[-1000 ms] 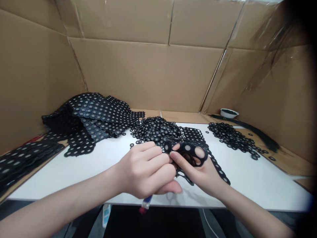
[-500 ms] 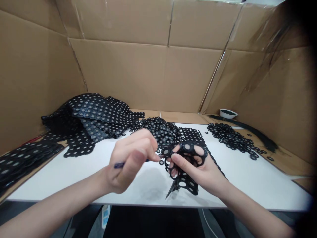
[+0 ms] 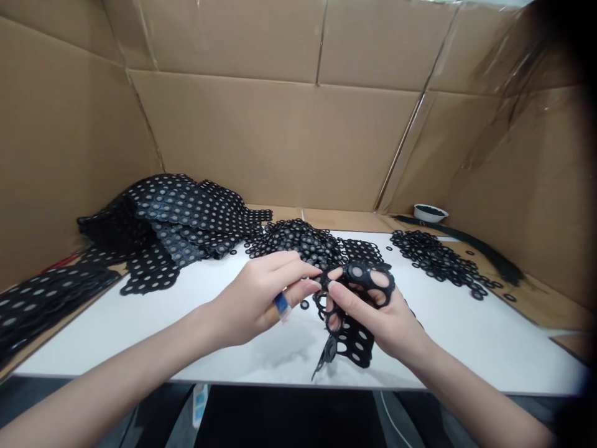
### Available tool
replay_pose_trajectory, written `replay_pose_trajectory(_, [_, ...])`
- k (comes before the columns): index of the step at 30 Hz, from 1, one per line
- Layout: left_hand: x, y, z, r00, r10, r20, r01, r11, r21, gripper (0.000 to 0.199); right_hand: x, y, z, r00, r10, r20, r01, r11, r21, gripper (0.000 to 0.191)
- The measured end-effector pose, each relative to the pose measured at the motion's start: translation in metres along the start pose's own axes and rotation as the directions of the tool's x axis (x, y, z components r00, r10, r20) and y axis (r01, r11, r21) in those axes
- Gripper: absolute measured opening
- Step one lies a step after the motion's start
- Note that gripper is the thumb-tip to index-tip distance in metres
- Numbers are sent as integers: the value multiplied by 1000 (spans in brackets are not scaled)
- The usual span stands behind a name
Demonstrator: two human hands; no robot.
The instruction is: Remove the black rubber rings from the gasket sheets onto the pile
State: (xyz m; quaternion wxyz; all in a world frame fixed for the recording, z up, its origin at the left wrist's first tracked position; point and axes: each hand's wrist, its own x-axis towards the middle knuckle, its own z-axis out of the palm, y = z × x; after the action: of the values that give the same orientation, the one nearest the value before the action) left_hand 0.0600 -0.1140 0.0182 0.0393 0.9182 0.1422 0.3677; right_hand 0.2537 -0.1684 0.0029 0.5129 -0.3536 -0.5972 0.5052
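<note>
My right hand (image 3: 387, 311) holds a black strip of joined rings (image 3: 359, 339), pinched between thumb and fingers. The strip drapes over the fingers and its lower end hangs above the white table (image 3: 209, 358). Left of it, my left hand (image 3: 265, 292) pinches the strip's left edge between thumb and index finger, the fingertips of both hands nearly touching. A small blue thing (image 3: 282, 305) with a clear end lies against the left hand's fingers. Whatever else sits between the left fingertips is too small to make out.
Behind the hands lies a pile of loose black rings (image 3: 303, 239), with another pile (image 3: 438, 258) at the right. Large ringed sheets (image 3: 186, 211) are heaped at the left. A white bowl (image 3: 430, 213) and dark strands (image 3: 489, 249) lie back right. Cardboard walls (image 3: 233, 137) surround the table.
My left hand has moved right, from beside the strip to its edge, and its fingers now pinch there. The blue thing has tilted in that hand. My right hand has barely shifted.
</note>
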Motion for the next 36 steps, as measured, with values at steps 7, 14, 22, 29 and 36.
replay_pose_trajectory(7, [3,5,-1,990,-89,110,104,985,-135,21,0,2,1,999,-43,-6,43,997,-64,14])
replay_pose_trajectory(14, [1,4,10,1000,-4,9,5,992,-129,25,-1,0,2,1000,-15,-9,15,996,-83,11])
replay_pose_trajectory(22, [4,9,6,983,-137,121,160,965,-206,31,-1,0,-2,993,-73,89,90,975,-203,9])
replay_pose_trajectory(29, [1,5,2,990,-127,67,138,968,-209,25,-2,1,-5,993,-71,91,88,975,-202,8])
replay_pose_trajectory(36, [9,2,4,969,-233,-84,208,949,-236,31,0,12,-7,984,-162,78,180,919,-352,8])
